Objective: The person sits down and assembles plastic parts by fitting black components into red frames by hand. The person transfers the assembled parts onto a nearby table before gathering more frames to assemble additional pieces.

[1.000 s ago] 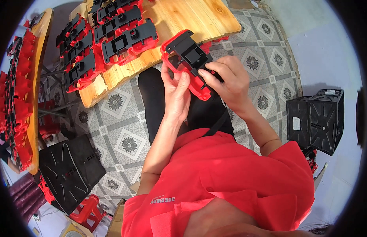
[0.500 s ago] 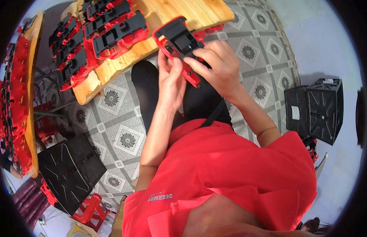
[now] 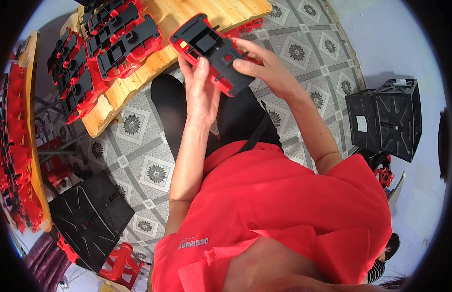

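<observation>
Above my knees, in front of the table edge, I hold a long red plastic housing with a black plate (image 3: 234, 70) lying along its top. My left hand (image 3: 201, 92) is closed on its near left edge, thumb on the side and the other fingers partly hidden beneath. My right hand (image 3: 274, 73) grips the far right side, thumb on the black plate and fingers behind the red rim. A round hole showing red is visible in the plate near my right thumb. Similar red-and-black housings (image 3: 123, 54) sit in rows on the wooden table (image 3: 102, 114).
At the far left, another wooden board (image 3: 35, 146) carries many red parts. Black crates stand at the lower left (image 3: 89, 216) and right (image 3: 396, 121). A red stool (image 3: 123, 265) is by the lower-left crate. Part of another person (image 3: 381, 263) shows at lower right.
My right fingers have gone from a pinch over the black piece to a grip on the housing's side. The black plate now lies flat along the red shell. The housing has shifted left and turned.
</observation>
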{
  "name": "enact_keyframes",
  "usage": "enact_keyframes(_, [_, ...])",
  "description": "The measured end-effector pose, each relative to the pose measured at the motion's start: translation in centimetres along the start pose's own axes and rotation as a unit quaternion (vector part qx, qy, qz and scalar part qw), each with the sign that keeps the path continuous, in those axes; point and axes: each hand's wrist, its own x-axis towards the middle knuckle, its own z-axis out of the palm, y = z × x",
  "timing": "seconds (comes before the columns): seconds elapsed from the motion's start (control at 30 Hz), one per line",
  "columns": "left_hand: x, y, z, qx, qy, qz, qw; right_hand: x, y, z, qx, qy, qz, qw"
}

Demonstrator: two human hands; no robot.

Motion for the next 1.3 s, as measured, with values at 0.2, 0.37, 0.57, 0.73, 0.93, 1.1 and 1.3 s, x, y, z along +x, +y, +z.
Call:
enact_keyframes(0.2, [0.2, 0.5, 0.7, 0.217, 0.034, 0.043, 0.975, -0.1, 0.5, 0.4, 0.078, -0.03, -0.067, 0.994])
enact_keyframes(0.37, [-0.8, 0.3, -0.8, 0.161, 0.047, 0.048, 0.985, 0.2, -0.5, 0.6, -0.139, -0.054, -0.143, 0.978])
enact_keyframes(0.57, [-5.0, 1.6, -1.6, 0.051, 0.134, 0.0, 0.99, 14.7, -6.3, -2.3, -0.302, -0.003, -0.282, 0.911])
enact_keyframes(0.73, [-7.2, 2.7, -3.7, 0.008, 0.156, -0.014, 0.988, 33.3, -4.4, -4.3, -0.468, 0.116, -0.246, 0.841])
enact_keyframes(0.93, [-7.0, 4.3, -3.6, 0.017, 0.207, 0.016, 0.978, 38.9, -3.9, -6.9, -0.493, -0.004, -0.275, 0.825])
enact_keyframes(1.1, [-6.3, 5.2, -4.8, 0.031, 0.212, 0.056, 0.975, 36.0, -4.6, -4.0, -0.378, -0.026, -0.308, 0.873])
enact_keyframes(1.3, [-4.6, 4.9, -5.8, -0.006, 0.206, 0.071, 0.976, 37.8, -5.6, -5.8, -0.417, -0.019, -0.225, 0.88])
